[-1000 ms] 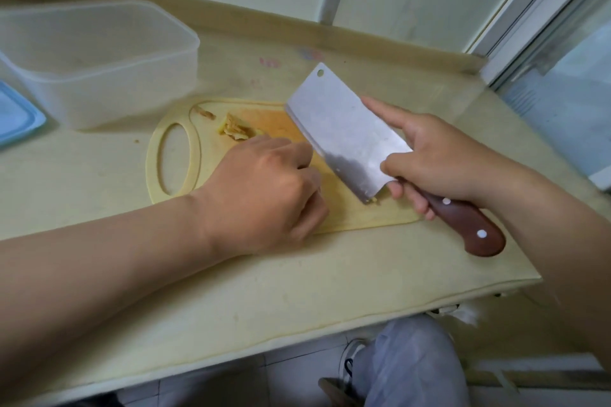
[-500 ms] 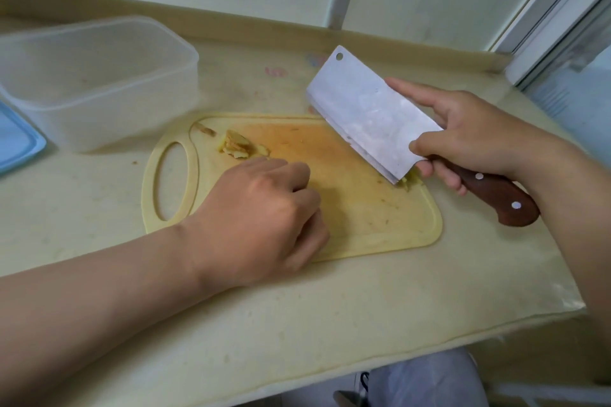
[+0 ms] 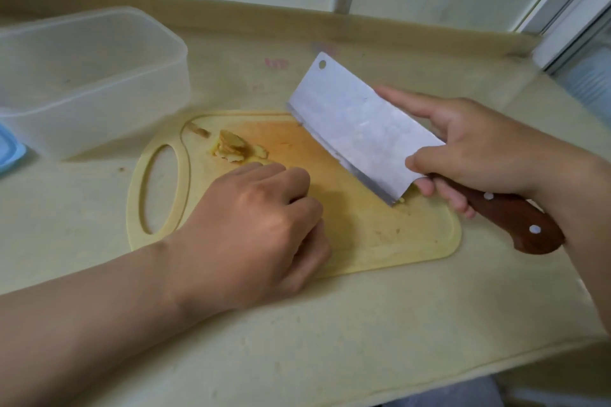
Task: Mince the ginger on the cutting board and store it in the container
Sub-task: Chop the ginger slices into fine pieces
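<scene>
A yellow cutting board (image 3: pixel 413 235) lies on the counter. Thin ginger slices (image 3: pixel 231 147) are piled near its handle hole, and a small brown scrap (image 3: pixel 198 130) lies beyond them. My left hand (image 3: pixel 251 231) rests on the board with its fingers curled under; whatever is beneath them is hidden. My right hand (image 3: pixel 479 149) grips the cleaver (image 3: pixel 357 132) where the blade meets the brown handle, with the index finger along the flat. The blade's heel touches the board over a few yellow bits (image 3: pixel 401 200). The translucent container (image 3: pixel 92 76) stands at far left, open.
A blue lid (image 3: pixel 10 152) lies at the left edge beside the container. The counter's raised back lip (image 3: pixel 396 28) runs behind the board, and a window frame (image 3: pixel 568 10) stands at far right. The counter's front edge is close to me.
The cleaver pulled away to the right from my left hand, uncovering the orange-stained middle of the board, then sank a little toward it. My left hand stayed put.
</scene>
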Demonstrator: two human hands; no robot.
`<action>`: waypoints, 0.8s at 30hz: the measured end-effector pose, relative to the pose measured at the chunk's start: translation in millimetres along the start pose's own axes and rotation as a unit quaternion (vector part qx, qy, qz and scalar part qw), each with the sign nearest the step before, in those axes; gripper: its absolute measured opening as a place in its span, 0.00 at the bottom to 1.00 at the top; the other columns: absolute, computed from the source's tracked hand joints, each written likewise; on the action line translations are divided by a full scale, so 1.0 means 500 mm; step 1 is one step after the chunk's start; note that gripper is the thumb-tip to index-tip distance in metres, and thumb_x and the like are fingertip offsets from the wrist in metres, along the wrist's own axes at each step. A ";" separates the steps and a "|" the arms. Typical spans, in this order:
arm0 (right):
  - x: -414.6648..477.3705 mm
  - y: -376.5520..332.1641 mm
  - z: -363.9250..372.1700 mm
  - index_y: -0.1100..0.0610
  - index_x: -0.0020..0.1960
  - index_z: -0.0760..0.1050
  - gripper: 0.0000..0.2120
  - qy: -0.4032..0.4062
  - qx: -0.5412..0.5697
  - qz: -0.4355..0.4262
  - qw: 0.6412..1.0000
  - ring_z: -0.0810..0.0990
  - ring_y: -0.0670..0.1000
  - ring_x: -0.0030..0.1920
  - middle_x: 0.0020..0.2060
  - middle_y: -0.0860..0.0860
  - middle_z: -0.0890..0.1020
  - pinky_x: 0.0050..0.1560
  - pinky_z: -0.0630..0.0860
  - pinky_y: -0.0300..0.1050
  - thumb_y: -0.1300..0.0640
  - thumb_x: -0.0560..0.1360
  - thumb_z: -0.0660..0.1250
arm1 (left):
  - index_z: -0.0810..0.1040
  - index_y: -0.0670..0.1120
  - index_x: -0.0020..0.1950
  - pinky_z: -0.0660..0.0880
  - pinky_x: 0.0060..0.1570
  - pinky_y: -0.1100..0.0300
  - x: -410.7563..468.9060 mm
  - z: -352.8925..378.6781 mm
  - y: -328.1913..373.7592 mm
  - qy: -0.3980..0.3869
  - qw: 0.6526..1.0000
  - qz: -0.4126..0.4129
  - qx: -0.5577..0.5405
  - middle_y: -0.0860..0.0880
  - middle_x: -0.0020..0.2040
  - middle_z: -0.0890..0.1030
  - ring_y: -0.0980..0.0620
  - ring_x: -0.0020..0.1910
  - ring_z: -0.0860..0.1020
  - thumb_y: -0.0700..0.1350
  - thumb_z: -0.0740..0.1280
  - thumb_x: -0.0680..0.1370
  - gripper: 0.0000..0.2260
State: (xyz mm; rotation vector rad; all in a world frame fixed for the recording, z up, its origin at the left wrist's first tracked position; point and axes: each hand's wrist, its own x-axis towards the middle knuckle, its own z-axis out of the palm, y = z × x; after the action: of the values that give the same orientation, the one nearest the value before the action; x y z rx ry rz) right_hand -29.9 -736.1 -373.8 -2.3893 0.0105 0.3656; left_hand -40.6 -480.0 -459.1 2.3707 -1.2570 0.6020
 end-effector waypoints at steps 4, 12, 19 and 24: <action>0.004 0.015 -0.031 0.22 0.74 0.59 0.43 0.019 0.007 0.023 1.000 0.72 0.55 0.22 0.30 0.61 0.79 0.23 0.73 0.44 0.69 0.79 0.60 | 0.73 0.42 0.33 0.70 0.32 0.48 -0.003 -0.001 0.001 -0.009 1.000 -0.010 0.005 0.46 0.32 0.68 0.42 0.30 0.67 0.46 0.62 0.78 0.14; 0.032 -0.001 -0.012 0.21 0.64 0.67 0.41 -0.008 0.144 -0.049 0.988 0.70 0.54 0.21 0.26 0.57 0.77 0.22 0.72 0.45 0.71 0.80 0.61 | 0.74 0.42 0.35 0.68 0.33 0.48 0.009 -0.006 0.011 -0.002 0.999 -0.022 0.037 0.45 0.33 0.69 0.43 0.31 0.65 0.45 0.64 0.77 0.12; 0.037 0.008 0.013 0.21 0.65 0.65 0.42 -0.026 0.195 -0.087 0.977 0.70 0.53 0.20 0.26 0.57 0.77 0.21 0.73 0.46 0.72 0.80 0.62 | 0.78 0.44 0.43 0.72 0.36 0.53 0.084 -0.083 -0.053 -0.023 0.984 -0.144 0.099 0.46 0.39 0.76 0.42 0.36 0.73 0.50 0.62 0.74 0.11; 0.023 0.000 0.016 0.14 0.52 0.69 0.45 -0.016 0.205 -0.116 0.972 0.71 0.55 0.21 0.26 0.56 0.78 0.23 0.74 0.48 0.72 0.80 0.61 | 0.79 0.51 0.65 0.77 0.54 0.51 0.085 -0.125 -0.103 -0.179 0.933 -0.307 0.057 0.50 0.56 0.79 0.48 0.53 0.78 0.54 0.65 0.77 0.18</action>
State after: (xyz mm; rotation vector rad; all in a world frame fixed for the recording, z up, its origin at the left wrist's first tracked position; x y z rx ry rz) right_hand -21.0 -730.0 -382.3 -1.9503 -0.1890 0.2609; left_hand 12.5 -448.9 -391.2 2.8551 -0.5293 0.0432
